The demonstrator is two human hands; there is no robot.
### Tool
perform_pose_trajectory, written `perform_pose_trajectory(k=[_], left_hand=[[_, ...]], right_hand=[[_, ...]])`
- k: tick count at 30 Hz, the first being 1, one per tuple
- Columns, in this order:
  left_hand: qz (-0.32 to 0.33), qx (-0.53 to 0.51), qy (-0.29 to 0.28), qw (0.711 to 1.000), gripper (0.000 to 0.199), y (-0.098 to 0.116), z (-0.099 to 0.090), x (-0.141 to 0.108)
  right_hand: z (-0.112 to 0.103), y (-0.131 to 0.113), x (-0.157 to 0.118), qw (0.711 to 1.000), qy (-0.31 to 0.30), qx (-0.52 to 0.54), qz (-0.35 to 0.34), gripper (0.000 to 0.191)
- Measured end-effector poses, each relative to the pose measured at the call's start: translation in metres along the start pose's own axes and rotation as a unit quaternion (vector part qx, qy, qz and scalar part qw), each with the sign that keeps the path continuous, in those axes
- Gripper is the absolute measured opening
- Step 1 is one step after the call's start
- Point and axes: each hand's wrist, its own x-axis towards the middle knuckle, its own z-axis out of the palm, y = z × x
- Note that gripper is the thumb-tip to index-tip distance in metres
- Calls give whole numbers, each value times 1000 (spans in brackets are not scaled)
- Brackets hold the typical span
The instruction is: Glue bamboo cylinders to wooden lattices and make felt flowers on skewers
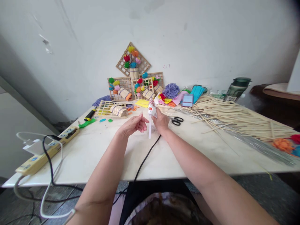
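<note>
Glue gun (152, 110), gripped in the right hand (161, 121) mid-frame, could burn the loosely open, empty left hand (134, 124) just beside its glue stick (149, 131).

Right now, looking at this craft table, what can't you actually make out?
All in the head view:
- Glue gun: the right hand wraps its body, so its grip is hidden.
- Left hand: whether the fingertips pinch anything is too small to tell.
- Blurred patch: pixelated, unreadable.
- Wall writing: too faint to be sure of.
- Orange flower: neighbouring blooms cut off by the right edge.
- Power strip: its cables run off the bottom edge.
</note>
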Motion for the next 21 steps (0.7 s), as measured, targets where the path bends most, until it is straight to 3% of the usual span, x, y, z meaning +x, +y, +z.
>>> perform_pose_trajectory(k=[4, 8, 15, 21], left_hand=[[25, -18, 101, 994, 43, -1, -7, 1], [37, -18, 158, 987, 39, -3, -7, 3], [38, -19, 184, 982, 31, -11, -6, 8], [56, -24, 212, 975, 29, -16, -3, 13]], right_hand=[[0, 1, 3, 999, 2, 1, 36, 49], [1, 1, 4, 998, -12, -2, 54, 49], [0, -5, 4, 997, -47, 26, 55, 45], [6, -8, 7, 985, -72, 141, 68, 35]])
